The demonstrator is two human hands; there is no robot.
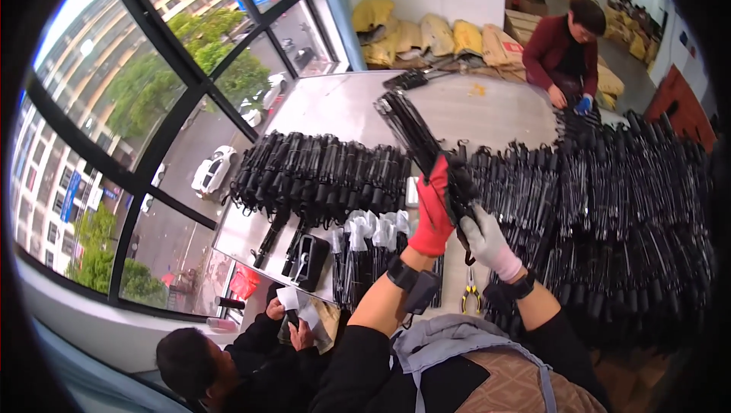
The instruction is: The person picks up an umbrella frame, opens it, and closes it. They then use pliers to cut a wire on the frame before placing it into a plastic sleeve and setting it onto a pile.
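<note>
Above the table I hold what looks like a black folding umbrella frame [411, 125], tilted with its metal ribs up and to the left. My left hand [431, 211], in a red glove, is wrapped round its lower part. My right hand [491, 242], in a pale glove, grips the dark lower end just below and to the right. Whether this is one frame or several together, I cannot tell. Below my hands lie pliers [472, 293] with yellow and black handles. Rows of similar black frames [320, 173] are stacked to the left, and a larger pile [609, 207] fills the right.
Plastic-topped black pieces [373, 242] stand near my left forearm, beside a black box-like holder [308, 261]. A person [567, 55] handles frames at the far right. Another person [228, 367] sits at lower left holding something white. Yellow sacks [434, 36] line the back wall; windows [160, 108] rise left.
</note>
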